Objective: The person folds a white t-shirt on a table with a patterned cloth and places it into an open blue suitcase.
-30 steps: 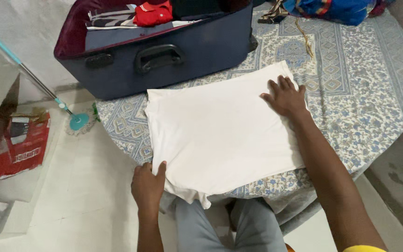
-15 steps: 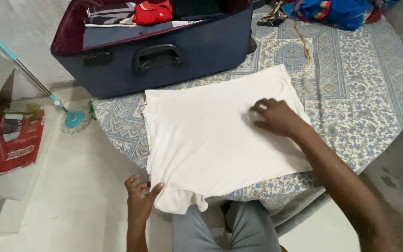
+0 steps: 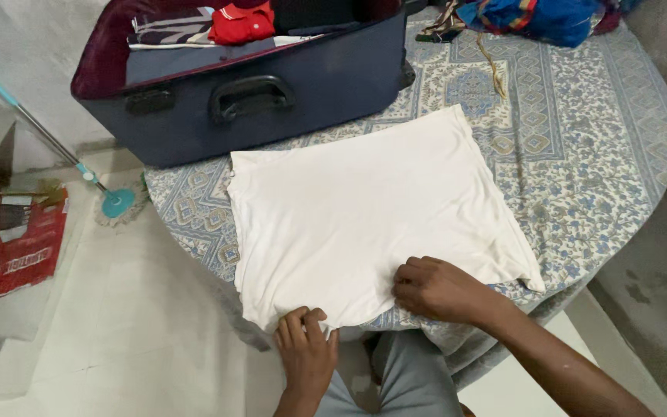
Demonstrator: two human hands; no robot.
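Note:
A folded white garment [image 3: 364, 212] lies flat on a round table covered with a blue patterned cloth [image 3: 580, 147]. My left hand [image 3: 305, 344] pinches the garment's near left corner, which hangs over the table edge. My right hand [image 3: 438, 289] rests on the near edge of the garment, fingers curled and gripping the fabric. Both hands are close together at the front.
An open navy suitcase [image 3: 256, 100] with folded clothes, a red one among them, stands at the table's far left. A blue bundle of fabric [image 3: 534, 15] lies at the far edge. On the floor to the left are a mop [image 3: 113, 202] and a red bag [image 3: 17, 247].
My right hand has come from the garment's far right corner down across it to the near edge. My left hand has shifted right along the near edge.

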